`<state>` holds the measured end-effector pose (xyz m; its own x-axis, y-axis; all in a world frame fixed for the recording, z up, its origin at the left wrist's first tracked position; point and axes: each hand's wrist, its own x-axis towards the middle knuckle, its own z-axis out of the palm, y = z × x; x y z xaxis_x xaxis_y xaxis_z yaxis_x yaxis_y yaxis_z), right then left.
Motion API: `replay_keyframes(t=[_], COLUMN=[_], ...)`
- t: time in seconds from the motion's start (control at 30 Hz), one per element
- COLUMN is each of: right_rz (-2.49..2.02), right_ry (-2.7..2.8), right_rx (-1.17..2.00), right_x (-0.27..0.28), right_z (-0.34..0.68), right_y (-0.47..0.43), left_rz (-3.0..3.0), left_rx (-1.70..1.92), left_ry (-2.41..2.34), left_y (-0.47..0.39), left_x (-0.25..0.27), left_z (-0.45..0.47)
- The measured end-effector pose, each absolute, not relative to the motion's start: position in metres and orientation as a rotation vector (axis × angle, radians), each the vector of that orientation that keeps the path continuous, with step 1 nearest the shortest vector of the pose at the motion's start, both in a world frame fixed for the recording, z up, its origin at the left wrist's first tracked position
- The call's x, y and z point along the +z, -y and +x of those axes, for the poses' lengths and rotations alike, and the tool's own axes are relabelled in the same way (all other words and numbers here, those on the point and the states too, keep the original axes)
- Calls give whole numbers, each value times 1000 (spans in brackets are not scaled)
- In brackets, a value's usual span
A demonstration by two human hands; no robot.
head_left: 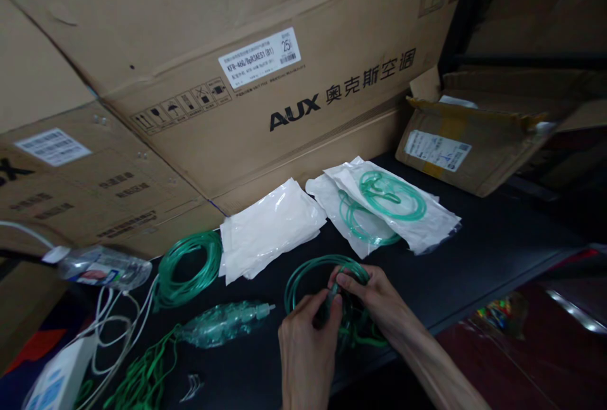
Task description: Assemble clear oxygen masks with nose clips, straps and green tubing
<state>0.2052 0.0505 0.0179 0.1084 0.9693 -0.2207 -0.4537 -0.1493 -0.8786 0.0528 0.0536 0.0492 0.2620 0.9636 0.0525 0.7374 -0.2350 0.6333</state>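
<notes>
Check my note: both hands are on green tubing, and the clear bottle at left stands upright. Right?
Not quite: the head view shows the clear bottle at left lying on its side, not upright. The left hand and right hand are indeed on green tubing.

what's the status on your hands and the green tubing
Left hand and right hand close together, both pinching at looped green tubing. Clear green plastic piece nearby, to the left. White packets beyond.

Beyond the left grip (306, 340), the large carton (246, 163) reads "AUX 奥克斯空调" in black. Its white label (260, 57) shows "BpR3AES1 (B1)" and "25"; handling signs (174, 108), including a glass and an umbrella, sit farther left of the grip, on the same carton.
</notes>
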Motion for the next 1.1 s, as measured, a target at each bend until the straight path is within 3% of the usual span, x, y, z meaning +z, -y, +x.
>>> replay_keyframes(t=[0.43, 1.1], right_rz=[-1138, -1461], right_ry=[574, 1079], right_rx=[1333, 996], right_x=[17, 16], right_z=[197, 224], right_y=[-52, -61], left_rz=[2099, 1212], left_rx=[668, 834], left_ry=[-1679, -1820], left_y=[-48, -16], left_x=[51, 11], left_z=[52, -18])
